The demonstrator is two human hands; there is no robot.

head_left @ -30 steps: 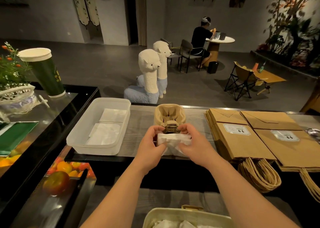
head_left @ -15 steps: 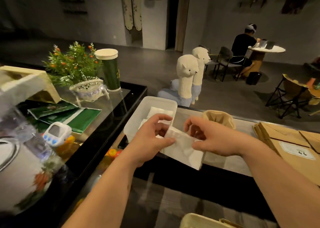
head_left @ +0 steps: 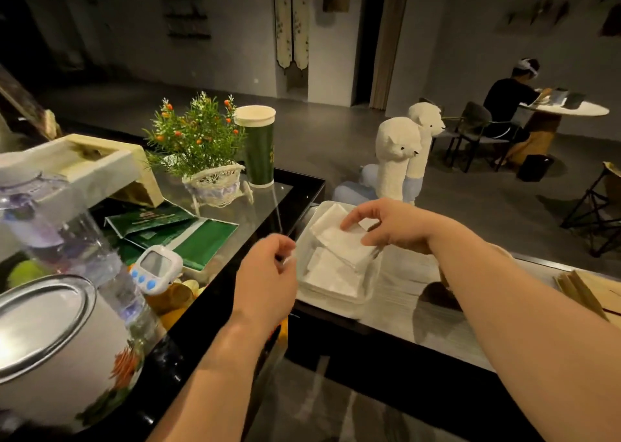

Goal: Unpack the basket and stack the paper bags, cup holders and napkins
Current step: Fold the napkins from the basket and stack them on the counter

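Note:
A white plastic tray (head_left: pixel 369 288) sits on the grey counter, with flat white napkins (head_left: pixel 331 275) lying in it. My right hand (head_left: pixel 393 228) reaches over the tray and pinches a folded stack of napkins (head_left: pixel 342 243), held tilted just above the ones inside. My left hand (head_left: pixel 268 268) hovers at the tray's left rim with its fingers loosely curled and nothing in them. The edge of the brown paper bags (head_left: pixel 586 290) shows at the far right. My right arm hides the cup holders, and the basket is out of view.
On the glass counter to the left stand a green cup (head_left: pixel 258 149), a small plant in a wicker cart (head_left: pixel 201 149), green booklets (head_left: pixel 191 236), a white timer (head_left: pixel 156 268), a water bottle (head_left: pixel 64 226) and a white pot (head_left: pixel 50 340). Two alpaca figures (head_left: pixel 401 159) stand beyond the counter.
Both hands carried the napkin stack left from the cup holder to the tray. My left hand has let go and drawn back; my right hand alone holds the napkins over the tray.

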